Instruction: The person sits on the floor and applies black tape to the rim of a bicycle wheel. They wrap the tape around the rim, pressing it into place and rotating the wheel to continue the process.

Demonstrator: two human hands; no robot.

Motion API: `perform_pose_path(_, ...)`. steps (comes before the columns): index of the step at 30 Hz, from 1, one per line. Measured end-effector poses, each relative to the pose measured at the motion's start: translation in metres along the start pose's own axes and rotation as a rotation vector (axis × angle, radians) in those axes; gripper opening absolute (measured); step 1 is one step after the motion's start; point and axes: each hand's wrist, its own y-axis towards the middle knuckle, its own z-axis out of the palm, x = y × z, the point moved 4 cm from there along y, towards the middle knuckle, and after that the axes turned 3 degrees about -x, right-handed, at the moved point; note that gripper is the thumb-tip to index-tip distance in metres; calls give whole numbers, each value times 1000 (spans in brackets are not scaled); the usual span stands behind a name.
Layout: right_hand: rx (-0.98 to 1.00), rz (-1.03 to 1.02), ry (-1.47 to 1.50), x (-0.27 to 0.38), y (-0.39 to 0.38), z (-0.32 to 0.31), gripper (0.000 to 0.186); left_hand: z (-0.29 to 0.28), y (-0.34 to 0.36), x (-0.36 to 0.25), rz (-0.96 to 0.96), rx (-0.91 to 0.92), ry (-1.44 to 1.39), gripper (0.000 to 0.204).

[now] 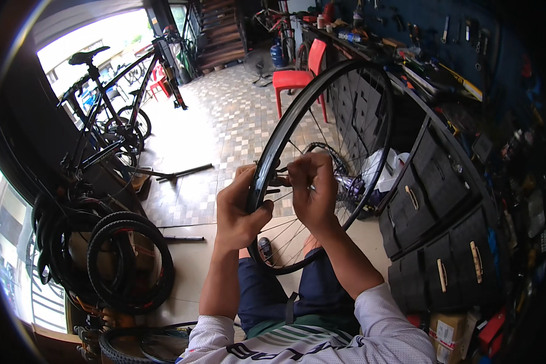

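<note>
A bare black bicycle wheel rim [346, 76] with thin spokes and a cassette at the hub stands upright in front of me, resting near my lap. My left hand [239, 209] grips the rim's left edge, thumb on the inner side. My right hand [312, 185] is closed just inside the rim, fingers pinched on something small at the spoke ends; what it pinches is hidden by the fingers.
A black drawer cabinet [434, 206] and cluttered workbench stand at the right. A red plastic chair [300, 76] sits behind the wheel. A black bicycle [112, 100] is on a stand at the left, with tyres [130, 261] piled below it. Tiled floor stretches ahead.
</note>
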Motion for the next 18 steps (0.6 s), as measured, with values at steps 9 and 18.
perform_pose_path(9,79,-686,-335,5,4,-11,52,-2,2,1,-33,-7,-20,60)
perform_pose_path(18,41,-695,-381,6,3,-17,42,-1,5,5,20,10,32,59)
